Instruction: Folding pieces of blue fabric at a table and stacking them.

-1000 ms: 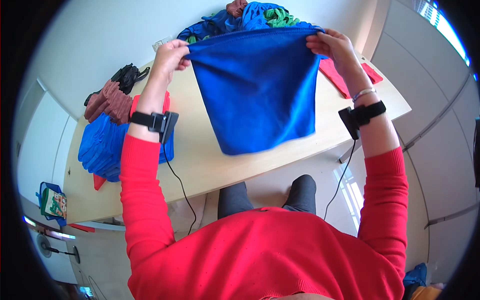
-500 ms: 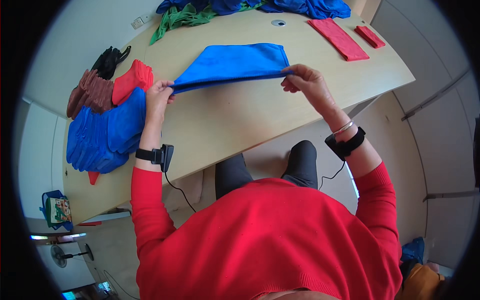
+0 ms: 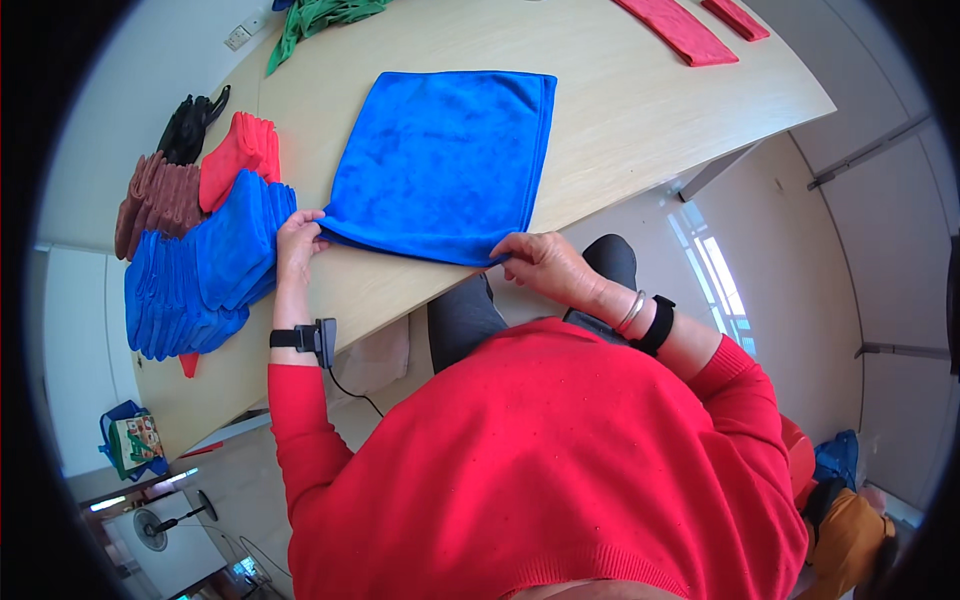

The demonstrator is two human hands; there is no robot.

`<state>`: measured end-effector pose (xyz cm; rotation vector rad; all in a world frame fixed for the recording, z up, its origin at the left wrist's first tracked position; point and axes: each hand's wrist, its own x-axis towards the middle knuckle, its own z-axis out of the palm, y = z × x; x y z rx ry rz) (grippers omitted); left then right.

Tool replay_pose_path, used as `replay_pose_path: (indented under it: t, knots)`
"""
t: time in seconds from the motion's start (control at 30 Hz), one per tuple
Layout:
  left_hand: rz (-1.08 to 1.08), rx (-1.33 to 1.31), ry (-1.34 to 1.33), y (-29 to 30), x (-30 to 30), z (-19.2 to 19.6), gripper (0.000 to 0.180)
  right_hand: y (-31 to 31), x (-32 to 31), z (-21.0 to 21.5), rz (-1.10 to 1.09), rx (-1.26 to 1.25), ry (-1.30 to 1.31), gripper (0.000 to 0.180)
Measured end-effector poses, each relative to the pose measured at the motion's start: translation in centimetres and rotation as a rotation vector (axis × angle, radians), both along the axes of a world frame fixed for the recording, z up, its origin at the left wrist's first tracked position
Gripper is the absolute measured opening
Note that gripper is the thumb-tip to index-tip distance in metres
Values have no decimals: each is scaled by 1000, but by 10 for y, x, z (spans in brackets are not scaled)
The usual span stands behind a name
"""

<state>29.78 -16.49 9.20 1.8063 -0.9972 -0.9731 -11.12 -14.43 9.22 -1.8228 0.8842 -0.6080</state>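
A blue towel [image 3: 440,150] lies spread in a near-square on the pale wooden table [image 3: 590,130], doubled over, with a second layer showing along its right side. My left hand [image 3: 298,238] pinches its near left corner. At the near right corner, by the table's front edge, my right hand [image 3: 540,262] grips the towel between thumb and fingers. The near hem runs between the two hands and sags slightly. Just left of my left hand stand stacks of folded blue towels [image 3: 215,270].
Behind the blue stacks sit folded red towels [image 3: 240,160], brown towels [image 3: 158,205] and a black bundle [image 3: 192,125]. Green cloth [image 3: 312,25] lies at the far left. Two folded red strips, one a long red cloth [image 3: 680,32], rest at the far right. A fan [image 3: 160,525] stands lower left.
Both hands have drawn the near edge toward me and lowered it. The towel, earlier raised and partly bunched, now lies flat and wide. The view has shifted too.
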Motion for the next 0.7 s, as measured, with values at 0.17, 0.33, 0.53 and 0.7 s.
replay_pose_path:
  t: [0.17,0.33,0.53,0.7]
  knots:
    - [-103,-10,-347,-25,26,-1,26,-15,17,24,335,314,-42,17]
    - [-99,-131,-726,-56,10,9,29,-149,-32,27,-477,-413,234,24]
    - [-145,50,-803,-104,4,-8,26,-220,-33,15,-513,-360,551,26]
    - [-221,120,-452,-121,14,-14,23,-213,-18,16,-468,-512,662,30]
